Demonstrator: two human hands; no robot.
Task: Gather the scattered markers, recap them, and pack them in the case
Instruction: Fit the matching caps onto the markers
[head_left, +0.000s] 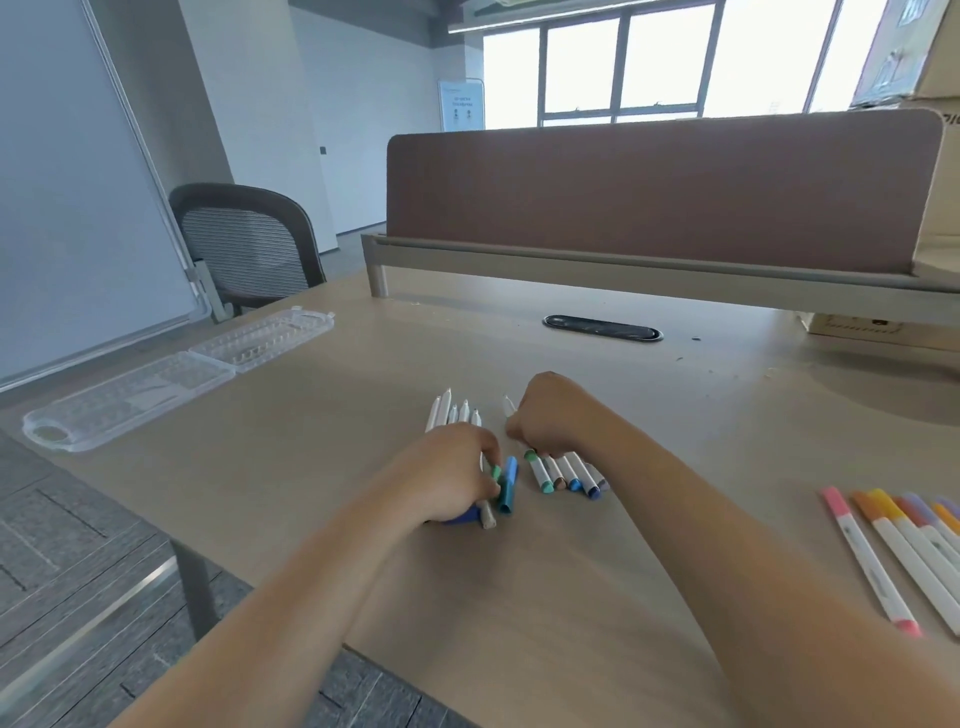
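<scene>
Early stage: the left hand's (452, 475) fingers curl round white-barrelled felt markers (447, 410); the right hand's (550, 415) fingers grip more alongside, several seemingly uncapped. The clear plastic case (156, 379) lies open, apparently unfilled, well left; capped pastel markers (883, 551) wait well right.

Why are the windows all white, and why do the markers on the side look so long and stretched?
Head view: the windows are washed out by daylight, so nothing outside shows; head view again, the wide lens stretches the pink and orange markers at the right edge and tilts the whiteboard; the left hand and right hand, gripping the blue and green markers, look slightly soft.
</scene>
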